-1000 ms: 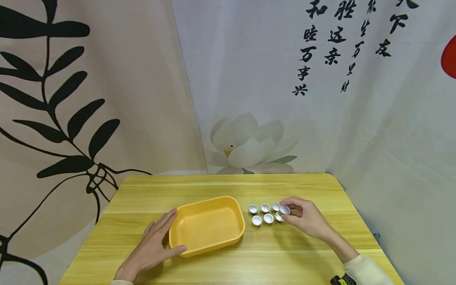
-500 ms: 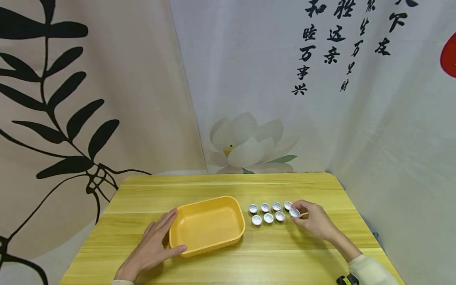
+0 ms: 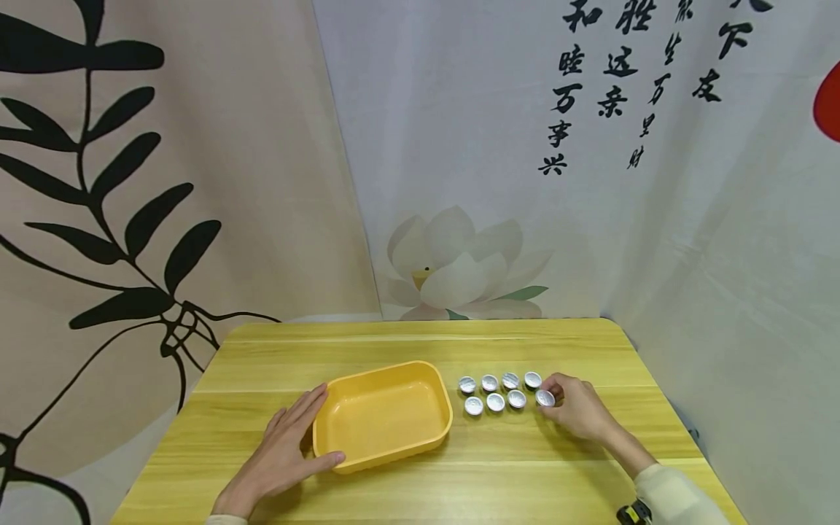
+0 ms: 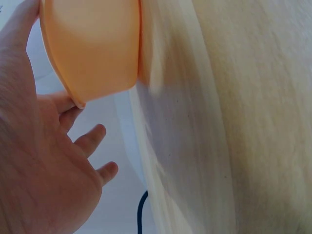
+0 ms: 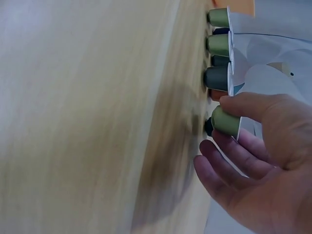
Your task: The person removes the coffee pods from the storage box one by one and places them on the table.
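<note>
My right hand (image 3: 577, 408) pinches a green coffee capsule (image 5: 226, 122) between thumb and fingers, silver lid up. It is at the right end of the near row, very close to the table; I cannot tell whether its base touches the wood. Several other coffee capsules (image 3: 495, 402) stand lid up in two rows to its left. In the right wrist view their sides are green, dark green, dark and orange. My left hand (image 3: 278, 456) rests against the left end of the yellow tray (image 3: 383, 417), its fingers nearly straight, with the thumb on the near rim.
The tray sits left of the capsule rows on a wood-grain table (image 3: 499, 488). Behind the table hangs a printed cloth (image 3: 459, 146) with a lotus and black lettering. A dark cable (image 4: 141, 209) shows beyond the table edge in the left wrist view.
My right hand let go of a capsule at the far row's right end. With another in its grip, it has moved right and down to the near row. The left hand and tray stayed put.
</note>
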Demonstrator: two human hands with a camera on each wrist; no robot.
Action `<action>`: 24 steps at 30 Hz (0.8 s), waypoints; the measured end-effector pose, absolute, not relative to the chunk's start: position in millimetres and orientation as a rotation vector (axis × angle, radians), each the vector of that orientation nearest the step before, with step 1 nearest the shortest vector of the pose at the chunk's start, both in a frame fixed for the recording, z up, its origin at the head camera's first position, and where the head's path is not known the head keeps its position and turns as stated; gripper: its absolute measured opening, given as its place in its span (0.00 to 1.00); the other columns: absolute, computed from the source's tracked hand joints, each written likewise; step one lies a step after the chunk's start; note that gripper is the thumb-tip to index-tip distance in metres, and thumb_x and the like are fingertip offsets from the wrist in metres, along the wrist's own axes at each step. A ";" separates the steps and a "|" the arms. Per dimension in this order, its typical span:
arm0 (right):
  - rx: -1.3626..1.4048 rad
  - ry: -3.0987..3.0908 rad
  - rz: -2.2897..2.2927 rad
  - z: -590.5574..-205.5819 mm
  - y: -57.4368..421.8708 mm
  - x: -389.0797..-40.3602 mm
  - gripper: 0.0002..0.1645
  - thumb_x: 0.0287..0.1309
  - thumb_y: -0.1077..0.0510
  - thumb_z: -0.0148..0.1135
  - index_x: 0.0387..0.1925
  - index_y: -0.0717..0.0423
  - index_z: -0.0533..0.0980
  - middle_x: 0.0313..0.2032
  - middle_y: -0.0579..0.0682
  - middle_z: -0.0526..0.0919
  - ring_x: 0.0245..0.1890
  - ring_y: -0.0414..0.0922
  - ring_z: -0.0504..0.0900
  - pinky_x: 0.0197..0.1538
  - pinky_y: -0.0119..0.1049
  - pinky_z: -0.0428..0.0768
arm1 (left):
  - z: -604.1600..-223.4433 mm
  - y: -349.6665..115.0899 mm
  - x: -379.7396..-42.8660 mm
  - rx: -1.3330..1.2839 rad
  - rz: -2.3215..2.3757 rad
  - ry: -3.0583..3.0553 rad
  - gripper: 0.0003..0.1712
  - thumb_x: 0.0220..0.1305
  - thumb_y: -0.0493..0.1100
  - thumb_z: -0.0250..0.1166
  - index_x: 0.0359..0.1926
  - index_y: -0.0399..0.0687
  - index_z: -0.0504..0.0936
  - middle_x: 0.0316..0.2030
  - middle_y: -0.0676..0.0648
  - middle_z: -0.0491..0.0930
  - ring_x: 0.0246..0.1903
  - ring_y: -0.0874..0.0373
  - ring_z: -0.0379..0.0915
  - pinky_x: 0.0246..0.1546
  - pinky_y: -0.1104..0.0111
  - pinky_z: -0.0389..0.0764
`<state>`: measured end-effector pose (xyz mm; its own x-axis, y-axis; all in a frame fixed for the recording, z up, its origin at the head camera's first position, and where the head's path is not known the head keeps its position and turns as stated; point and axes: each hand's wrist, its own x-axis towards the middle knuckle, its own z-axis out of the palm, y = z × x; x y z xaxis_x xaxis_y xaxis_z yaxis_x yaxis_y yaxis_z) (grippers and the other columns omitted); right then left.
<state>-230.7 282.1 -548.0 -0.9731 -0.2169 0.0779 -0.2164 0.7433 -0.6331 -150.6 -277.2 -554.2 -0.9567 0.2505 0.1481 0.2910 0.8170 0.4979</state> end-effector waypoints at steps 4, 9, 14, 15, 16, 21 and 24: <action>-0.345 2.955 -1.031 -552.3 281.7 -232.8 0.16 0.60 0.61 0.85 0.45 0.55 0.86 0.37 0.45 0.90 0.39 0.40 0.85 0.40 0.28 0.81 | -553.7 -276.5 -149.7 -0.446 -0.811 -2.916 0.67 0.64 0.74 0.78 0.91 0.50 0.59 0.91 0.46 0.56 0.87 0.30 0.56 0.76 0.17 0.55; -0.313 2.963 -1.019 -554.7 280.0 -234.7 0.16 0.59 0.60 0.86 0.44 0.55 0.85 0.36 0.45 0.89 0.38 0.42 0.84 0.39 0.29 0.79 | -552.9 -275.9 -149.9 -0.432 -0.812 -2.927 0.67 0.65 0.75 0.77 0.92 0.51 0.58 0.92 0.46 0.55 0.88 0.30 0.55 0.78 0.17 0.54; -0.299 2.963 -1.005 -555.1 277.9 -235.2 0.17 0.59 0.60 0.86 0.44 0.56 0.85 0.35 0.46 0.89 0.37 0.40 0.83 0.38 0.29 0.79 | -553.2 -276.0 -150.1 -0.439 -0.802 -2.921 0.67 0.64 0.75 0.78 0.91 0.51 0.59 0.92 0.46 0.56 0.88 0.30 0.56 0.77 0.17 0.55; -0.297 2.964 -1.005 -555.1 277.5 -235.1 0.17 0.59 0.60 0.86 0.44 0.57 0.85 0.35 0.46 0.89 0.36 0.40 0.83 0.38 0.29 0.79 | -553.5 -276.3 -150.2 -0.439 -0.802 -2.920 0.67 0.64 0.75 0.78 0.91 0.51 0.59 0.91 0.46 0.56 0.88 0.31 0.56 0.77 0.17 0.56; -0.295 2.965 -1.003 -555.1 277.2 -235.0 0.17 0.59 0.60 0.86 0.44 0.57 0.85 0.35 0.46 0.88 0.36 0.40 0.82 0.38 0.29 0.79 | -553.5 -276.3 -150.1 -0.443 -0.799 -2.917 0.67 0.64 0.75 0.78 0.91 0.51 0.59 0.91 0.46 0.56 0.87 0.30 0.56 0.77 0.17 0.56; -0.284 2.974 -0.988 -554.7 275.2 -234.5 0.18 0.58 0.58 0.87 0.44 0.57 0.84 0.34 0.45 0.88 0.36 0.39 0.82 0.38 0.29 0.78 | -554.0 -276.6 -150.1 -0.435 -0.814 -2.922 0.67 0.65 0.75 0.77 0.91 0.51 0.59 0.92 0.47 0.56 0.88 0.30 0.55 0.78 0.18 0.55; -0.281 2.978 -0.984 -553.8 274.1 -233.9 0.19 0.58 0.57 0.88 0.44 0.58 0.84 0.35 0.46 0.89 0.35 0.39 0.82 0.38 0.29 0.78 | -553.6 -276.4 -150.0 -0.437 -0.816 -2.923 0.67 0.65 0.75 0.77 0.91 0.51 0.59 0.92 0.46 0.56 0.88 0.30 0.55 0.78 0.18 0.55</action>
